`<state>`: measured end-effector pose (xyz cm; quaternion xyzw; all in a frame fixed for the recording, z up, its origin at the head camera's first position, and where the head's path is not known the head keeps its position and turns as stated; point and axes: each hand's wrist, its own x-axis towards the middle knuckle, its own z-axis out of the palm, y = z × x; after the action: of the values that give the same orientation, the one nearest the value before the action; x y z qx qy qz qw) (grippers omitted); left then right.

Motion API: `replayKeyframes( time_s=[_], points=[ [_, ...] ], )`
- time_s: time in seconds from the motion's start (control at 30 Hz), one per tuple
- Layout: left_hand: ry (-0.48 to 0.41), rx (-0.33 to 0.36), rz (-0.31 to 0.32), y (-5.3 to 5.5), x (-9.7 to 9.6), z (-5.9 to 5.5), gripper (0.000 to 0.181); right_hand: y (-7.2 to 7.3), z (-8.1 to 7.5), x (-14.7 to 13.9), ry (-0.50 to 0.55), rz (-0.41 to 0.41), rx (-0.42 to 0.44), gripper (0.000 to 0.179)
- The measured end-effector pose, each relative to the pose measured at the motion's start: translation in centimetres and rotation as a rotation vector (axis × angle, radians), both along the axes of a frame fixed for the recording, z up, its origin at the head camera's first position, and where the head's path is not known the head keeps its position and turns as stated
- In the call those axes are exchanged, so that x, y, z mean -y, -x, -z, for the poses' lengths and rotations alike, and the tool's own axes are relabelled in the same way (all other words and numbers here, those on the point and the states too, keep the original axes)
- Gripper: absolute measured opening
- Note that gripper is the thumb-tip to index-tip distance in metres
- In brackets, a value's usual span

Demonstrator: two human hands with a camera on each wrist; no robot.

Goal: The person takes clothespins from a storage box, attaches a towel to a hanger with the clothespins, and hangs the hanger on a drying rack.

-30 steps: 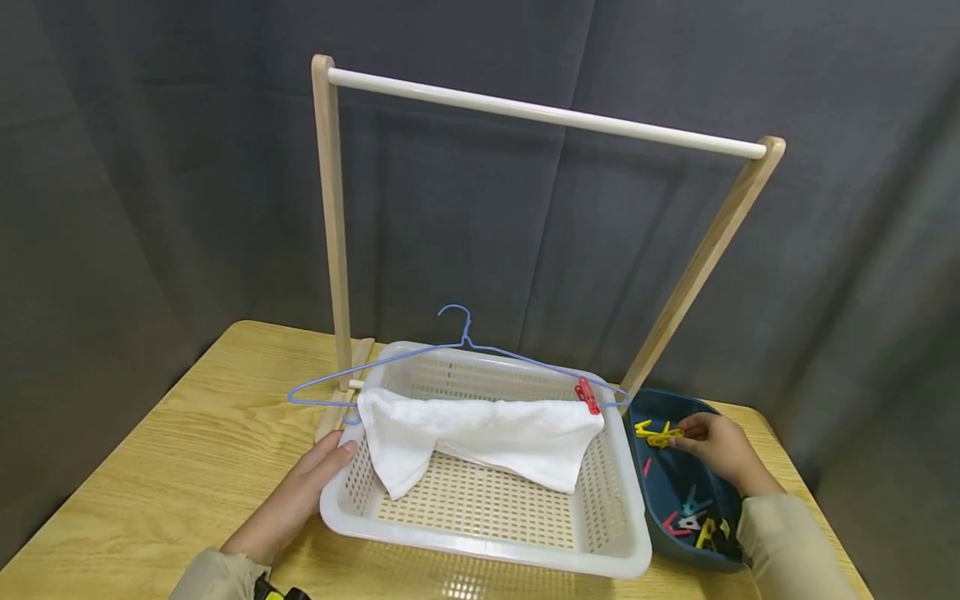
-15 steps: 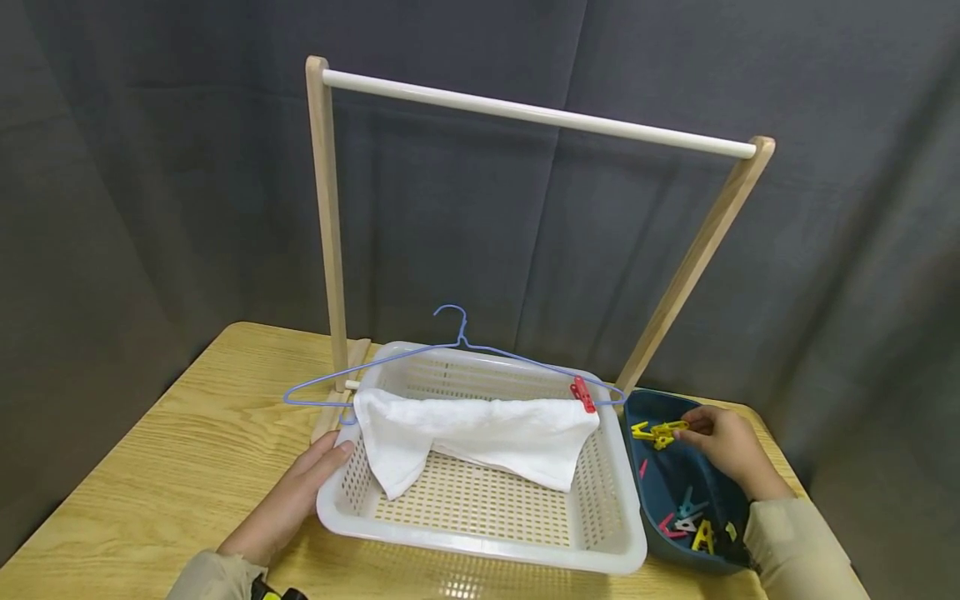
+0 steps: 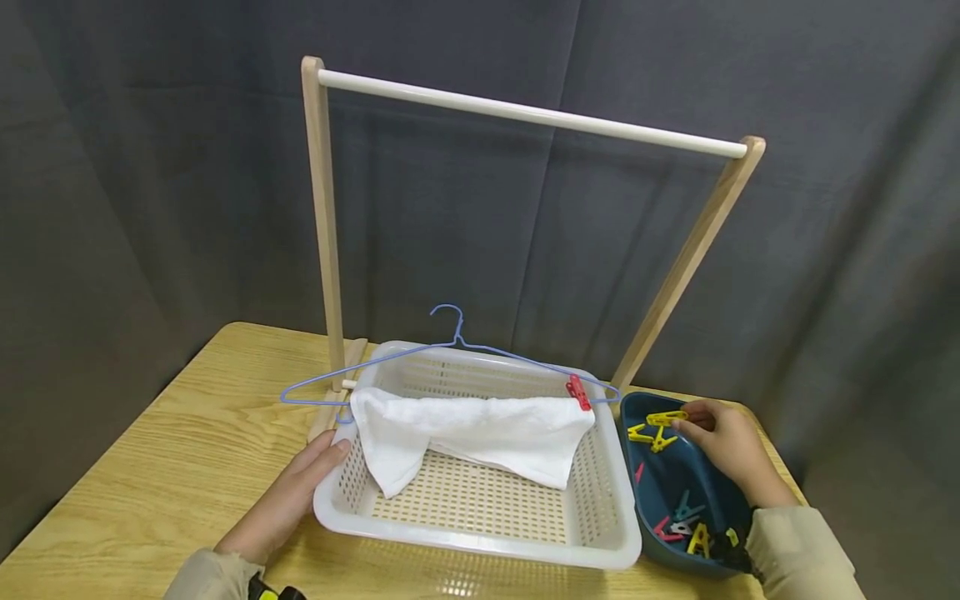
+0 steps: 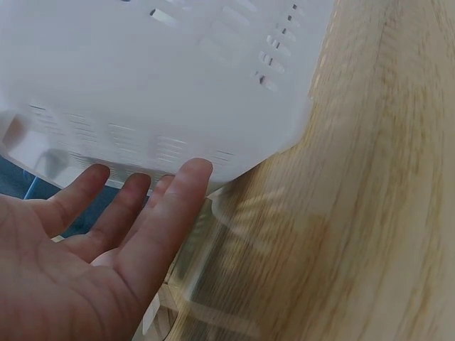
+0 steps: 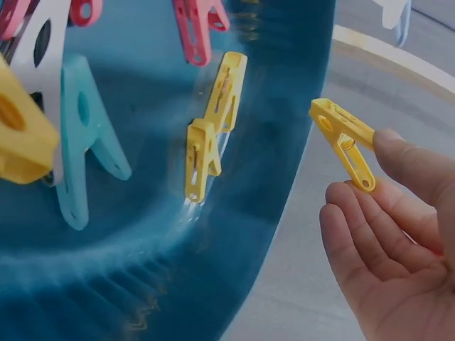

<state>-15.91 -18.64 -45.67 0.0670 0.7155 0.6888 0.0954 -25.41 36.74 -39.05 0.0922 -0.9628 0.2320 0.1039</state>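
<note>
My right hand [image 3: 723,446] pinches a yellow clothespin [image 5: 341,138] between thumb and index finger, over the dark blue bin [image 5: 263,234]. Below it in the bin lie two more yellow clothespins [image 5: 202,160]. My left hand [image 3: 288,496] rests against the left side of the white plastic basket [image 3: 480,542], its fingers [image 4: 167,213] mostly straight along the outer wall. A folded white towel [image 3: 480,425] hangs over the lower bar of a blue wire hanger [image 3: 459,321] lying across the basket. One red clothespin [image 3: 577,392] clips the towel's right end.
A wooden rack with a white crossbar [image 3: 532,114] stands behind the basket. Pink clothespins [image 5: 193,32], a teal clothespin [image 5: 75,142] and others lie in the bin. The wood-grain table [image 3: 172,433] extends left of the basket, and a grey curtain [image 3: 450,208] hangs behind.
My right hand has lifted its yellow clothespin slightly, apart from the yellow ones below. The left hand stays at the basket. The head view has shifted a little.
</note>
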Motion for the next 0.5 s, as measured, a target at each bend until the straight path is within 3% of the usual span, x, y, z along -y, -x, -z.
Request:
replayKeyframes(
  time_s=[0.3, 0.5],
  points=[
    [0.009, -0.020, 0.009, 0.1, 0.1, 0.0, 0.062, -0.3, -1.3, 0.8, 0.006, -0.008, -0.020, 0.033],
    [0.015, -0.004, -0.005, 0.1, -0.1, 0.0, 0.061, -0.9, -1.9, 1.0, 0.019, 0.030, 0.025, 0.038]
  ],
)
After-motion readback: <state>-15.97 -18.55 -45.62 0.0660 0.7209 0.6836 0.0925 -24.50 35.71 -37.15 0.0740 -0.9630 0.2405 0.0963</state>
